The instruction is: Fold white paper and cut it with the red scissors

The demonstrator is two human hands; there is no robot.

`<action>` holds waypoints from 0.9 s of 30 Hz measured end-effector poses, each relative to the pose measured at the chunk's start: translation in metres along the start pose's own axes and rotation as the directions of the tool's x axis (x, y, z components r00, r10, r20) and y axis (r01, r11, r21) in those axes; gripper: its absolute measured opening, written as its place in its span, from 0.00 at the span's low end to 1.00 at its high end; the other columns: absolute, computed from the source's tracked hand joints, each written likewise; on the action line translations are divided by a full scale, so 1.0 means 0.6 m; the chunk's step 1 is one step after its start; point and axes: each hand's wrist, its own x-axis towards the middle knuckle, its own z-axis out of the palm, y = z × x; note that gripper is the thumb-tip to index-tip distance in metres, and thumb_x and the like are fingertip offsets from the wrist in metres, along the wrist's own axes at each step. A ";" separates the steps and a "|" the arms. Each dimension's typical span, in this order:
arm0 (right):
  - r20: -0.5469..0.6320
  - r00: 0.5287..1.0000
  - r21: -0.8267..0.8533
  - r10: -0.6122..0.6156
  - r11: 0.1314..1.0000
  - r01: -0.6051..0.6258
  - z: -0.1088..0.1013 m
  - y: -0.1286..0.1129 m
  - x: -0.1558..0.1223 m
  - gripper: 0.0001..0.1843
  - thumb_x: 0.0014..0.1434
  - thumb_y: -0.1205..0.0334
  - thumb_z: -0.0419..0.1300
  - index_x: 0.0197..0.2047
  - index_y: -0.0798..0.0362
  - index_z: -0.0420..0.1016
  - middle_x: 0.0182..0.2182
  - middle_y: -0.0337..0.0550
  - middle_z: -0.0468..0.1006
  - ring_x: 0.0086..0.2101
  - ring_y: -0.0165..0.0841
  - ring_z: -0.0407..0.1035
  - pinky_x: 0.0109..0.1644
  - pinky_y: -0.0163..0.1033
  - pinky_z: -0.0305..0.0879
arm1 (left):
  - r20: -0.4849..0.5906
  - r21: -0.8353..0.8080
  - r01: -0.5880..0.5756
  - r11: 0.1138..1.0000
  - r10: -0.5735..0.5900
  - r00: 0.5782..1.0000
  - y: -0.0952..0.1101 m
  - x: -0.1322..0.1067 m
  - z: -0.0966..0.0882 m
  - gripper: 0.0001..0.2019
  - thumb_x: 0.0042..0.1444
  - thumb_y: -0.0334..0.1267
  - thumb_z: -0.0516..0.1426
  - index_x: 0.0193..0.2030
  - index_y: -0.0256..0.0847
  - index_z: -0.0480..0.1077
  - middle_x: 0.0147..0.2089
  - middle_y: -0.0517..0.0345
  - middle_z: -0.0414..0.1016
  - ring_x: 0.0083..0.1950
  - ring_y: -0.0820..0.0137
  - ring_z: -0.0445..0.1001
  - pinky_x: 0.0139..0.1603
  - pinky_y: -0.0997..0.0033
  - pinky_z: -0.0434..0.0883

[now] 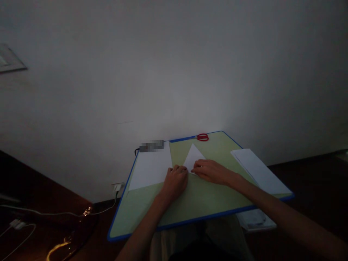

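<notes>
A white piece of paper point(193, 155), its visible part pointed like a triangle, lies on the pale green board with the tip toward the wall. My left hand point(176, 178) is at its lower left corner, fingers curled and closed on the edge. At the lower right side, my right hand point(208, 170) has its fingers bent together, pressing on the paper near the bottom edge. The hands are slightly apart, and they hide the lower corners of the paper. Its folds are hard to make out in the dim light.
A white sheet point(152, 168) lies left, below a blurred-out dark object point(151, 146). Red-handled scissors point(202, 137) rest at the far edge. More white paper point(261, 170) lies right on the blue-rimmed table point(201, 203). The wall point(174, 72) stands behind; cables point(54, 213) run at lower left.
</notes>
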 end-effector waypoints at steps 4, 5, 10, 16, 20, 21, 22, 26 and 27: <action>0.070 0.997 0.014 -0.031 0.999 0.030 0.012 0.016 0.020 0.16 0.70 0.68 0.54 0.54 0.52 0.80 0.43 0.48 0.80 0.43 0.38 0.75 0.48 0.41 0.70 | -0.004 -0.051 -0.031 0.998 0.031 1.000 -0.023 -0.004 0.011 0.15 0.70 0.31 0.50 0.58 0.41 0.73 0.61 0.47 0.77 0.59 0.59 0.72 0.55 0.53 0.68; 0.084 0.996 0.011 -0.031 0.999 0.030 0.015 0.018 0.024 0.16 0.70 0.68 0.54 0.54 0.52 0.80 0.42 0.48 0.79 0.43 0.38 0.74 0.48 0.41 0.69 | -0.004 -0.073 -0.035 0.997 0.035 0.999 -0.027 -0.004 0.015 0.16 0.70 0.30 0.50 0.59 0.40 0.73 0.62 0.47 0.77 0.60 0.59 0.72 0.56 0.53 0.68; 0.115 0.993 -0.047 -0.009 0.999 0.014 0.030 0.020 0.036 0.18 0.70 0.67 0.52 0.59 0.55 0.76 0.44 0.53 0.77 0.41 0.41 0.73 0.46 0.44 0.68 | 0.000 -0.121 -0.021 0.992 0.022 1.000 -0.035 -0.007 0.030 0.24 0.62 0.20 0.51 0.63 0.40 0.70 0.65 0.49 0.74 0.65 0.60 0.69 0.61 0.54 0.65; 0.130 0.991 -0.095 -0.020 0.995 0.033 0.028 0.022 0.041 0.15 0.70 0.66 0.55 0.53 0.50 0.80 0.44 0.50 0.79 0.39 0.39 0.74 0.44 0.43 0.66 | -0.036 -0.107 -0.019 0.994 0.016 0.999 -0.027 -0.010 0.034 0.20 0.64 0.23 0.52 0.59 0.39 0.72 0.61 0.47 0.76 0.62 0.58 0.71 0.61 0.53 0.66; 0.127 0.991 -0.082 -0.027 0.996 0.038 0.031 0.025 0.050 0.13 0.69 0.68 0.55 0.49 0.52 0.81 0.41 0.48 0.80 0.37 0.37 0.74 0.41 0.40 0.65 | -0.017 -0.068 -0.002 0.998 0.001 1.000 -0.023 -0.009 0.032 0.21 0.64 0.24 0.52 0.61 0.41 0.71 0.61 0.47 0.75 0.62 0.57 0.70 0.60 0.50 0.65; 0.126 0.992 -0.074 -0.032 0.996 0.041 0.032 0.026 0.052 0.13 0.69 0.68 0.55 0.49 0.52 0.81 0.41 0.47 0.80 0.37 0.36 0.74 0.41 0.39 0.65 | -0.010 -0.055 0.001 0.999 -0.002 1.000 -0.022 -0.009 0.031 0.22 0.64 0.24 0.52 0.62 0.42 0.71 0.61 0.47 0.75 0.61 0.56 0.70 0.60 0.50 0.65; 0.124 0.992 -0.067 -0.036 0.997 0.045 0.034 0.026 0.055 0.13 0.69 0.68 0.55 0.48 0.52 0.81 0.40 0.47 0.80 0.38 0.36 0.74 0.42 0.39 0.65 | -0.004 -0.044 0.003 0.999 -0.003 1.000 -0.021 -0.009 0.029 0.22 0.64 0.24 0.52 0.62 0.42 0.71 0.62 0.48 0.75 0.61 0.56 0.71 0.59 0.49 0.64; 0.126 0.991 -0.065 -0.053 0.996 0.062 0.039 0.023 0.063 0.12 0.69 0.69 0.54 0.46 0.55 0.81 0.38 0.47 0.79 0.38 0.36 0.74 0.43 0.40 0.65 | 0.019 -0.036 0.003 0.999 -0.002 1.000 -0.020 -0.010 0.025 0.22 0.63 0.24 0.52 0.62 0.42 0.70 0.62 0.48 0.75 0.61 0.57 0.71 0.59 0.51 0.64; 0.129 0.990 -0.069 -0.058 0.995 0.067 0.040 0.021 0.063 0.12 0.69 0.70 0.54 0.45 0.56 0.81 0.38 0.48 0.79 0.37 0.37 0.73 0.43 0.40 0.65 | 0.020 -0.038 0.002 0.999 -0.001 1.000 -0.020 -0.010 0.025 0.23 0.62 0.24 0.52 0.61 0.43 0.70 0.62 0.48 0.75 0.61 0.57 0.71 0.59 0.51 0.64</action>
